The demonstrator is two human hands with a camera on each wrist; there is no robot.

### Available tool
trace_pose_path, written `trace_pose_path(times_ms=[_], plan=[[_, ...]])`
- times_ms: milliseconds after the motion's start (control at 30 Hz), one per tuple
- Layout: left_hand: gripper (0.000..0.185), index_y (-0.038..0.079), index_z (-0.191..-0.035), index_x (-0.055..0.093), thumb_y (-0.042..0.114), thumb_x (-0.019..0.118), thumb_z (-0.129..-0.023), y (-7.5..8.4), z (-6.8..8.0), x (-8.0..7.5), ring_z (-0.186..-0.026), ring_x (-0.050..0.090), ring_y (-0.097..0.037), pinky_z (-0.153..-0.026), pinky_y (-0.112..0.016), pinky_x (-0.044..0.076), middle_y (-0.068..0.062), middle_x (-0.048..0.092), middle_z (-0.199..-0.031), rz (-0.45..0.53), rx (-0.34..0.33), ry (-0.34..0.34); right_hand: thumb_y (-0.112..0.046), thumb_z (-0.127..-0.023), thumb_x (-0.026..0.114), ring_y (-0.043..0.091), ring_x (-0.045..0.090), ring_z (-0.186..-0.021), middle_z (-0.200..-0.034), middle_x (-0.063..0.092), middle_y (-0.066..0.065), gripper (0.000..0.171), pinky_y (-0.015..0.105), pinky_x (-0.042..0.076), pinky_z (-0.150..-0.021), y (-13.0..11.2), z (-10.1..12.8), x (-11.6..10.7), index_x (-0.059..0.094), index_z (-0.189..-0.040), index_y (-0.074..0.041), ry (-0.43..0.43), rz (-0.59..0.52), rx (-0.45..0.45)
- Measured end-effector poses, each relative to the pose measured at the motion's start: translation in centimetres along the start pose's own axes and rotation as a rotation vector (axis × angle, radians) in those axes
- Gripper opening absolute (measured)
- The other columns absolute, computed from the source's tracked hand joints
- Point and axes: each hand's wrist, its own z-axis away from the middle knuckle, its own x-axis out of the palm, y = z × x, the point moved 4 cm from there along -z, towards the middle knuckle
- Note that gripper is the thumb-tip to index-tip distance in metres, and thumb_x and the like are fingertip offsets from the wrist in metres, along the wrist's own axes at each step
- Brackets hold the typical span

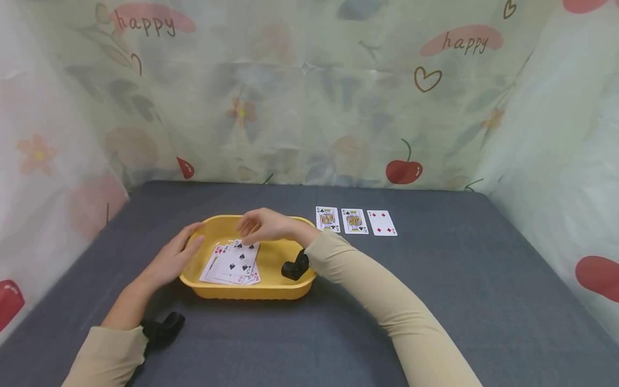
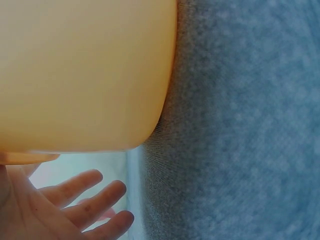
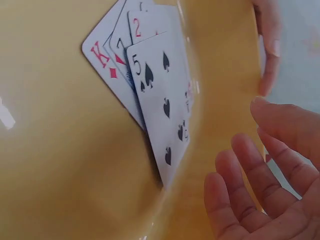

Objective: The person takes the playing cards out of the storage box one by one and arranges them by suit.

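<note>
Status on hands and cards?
Left hand open against tub. Right hand open, empty, over cards in tub. Three cards on table. Nothing blocking.

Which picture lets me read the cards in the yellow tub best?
The right wrist view: the top card reads as a five of spades, with a red king and a two beneath. The head view shows the pile small inside the yellow tub. The left wrist view shows only the tub's outer wall, no cards.
</note>
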Motion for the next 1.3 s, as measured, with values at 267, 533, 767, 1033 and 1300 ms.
trace_pose_path(times_ms=[267, 533, 767, 1033, 1300], plan=[[0.061, 0.004, -0.147, 0.021, 0.042, 0.033, -0.100, 0.0, 0.0, 0.0, -0.136, 0.024, -0.044, -0.106, -0.061, 0.025, -0.026, 0.021, -0.151, 0.004, 0.001, 0.001, -0.010, -0.084, 0.069, 0.022, 0.054, -0.118, -0.126, 0.059, 0.013, 0.042, 0.024, 0.044, -0.096, -0.1, -0.9, 1.2, 0.055, -0.123, -0.002, -0.023, 0.064, 0.034], [0.061, 0.004, -0.147, 0.020, 0.042, 0.033, -0.100, 0.0, 0.0, 0.0, -0.136, 0.025, -0.043, -0.106, -0.060, 0.025, -0.026, 0.022, -0.151, 0.013, 0.004, 0.001, -0.011, -0.081, 0.071, 0.021, 0.051, -0.123, -0.131, 0.056, 0.009, 0.049, 0.026, 0.041, -0.101, 0.2, -1.5, 2.2, 0.052, -0.126, -0.006, -0.025, 0.156, 0.072], [0.063, 0.004, -0.147, 0.020, 0.044, 0.032, -0.100, 0.0, 0.0, 0.0, -0.137, 0.023, -0.044, -0.107, -0.061, 0.024, -0.026, 0.021, -0.151, 0.008, -0.008, -0.004, -0.013, -0.078, 0.075, 0.018, 0.047, -0.126, -0.136, 0.052, 0.007, 0.060, 0.025, 0.038, -0.105, 0.2, -1.6, 2.7, 0.048, -0.131, -0.011, -0.048, 0.294, 0.113], [0.062, 0.005, -0.147, 0.020, 0.043, 0.033, -0.100, 0.0, 0.0, 0.0, -0.137, 0.023, -0.044, -0.107, -0.061, 0.023, -0.026, 0.021, -0.151, 0.007, -0.006, -0.002, -0.019, -0.075, 0.079, 0.018, 0.049, -0.119, -0.132, 0.051, 0.008, 0.069, 0.027, 0.040, -0.101, 0.0, -1.5, 3.4, 0.044, -0.134, -0.012, -0.063, 0.443, 0.093], [0.062, 0.005, -0.147, 0.020, 0.043, 0.033, -0.100, 0.1, 0.1, 0.0, -0.137, 0.024, -0.044, -0.107, -0.061, 0.024, -0.026, 0.021, -0.151, 0.009, -0.013, -0.004, -0.020, -0.071, 0.081, 0.017, 0.049, -0.114, -0.128, 0.052, 0.006, 0.070, 0.027, 0.042, -0.098, 0.3, -1.5, 3.4, 0.045, -0.131, -0.014, -0.069, 0.422, 0.106]])
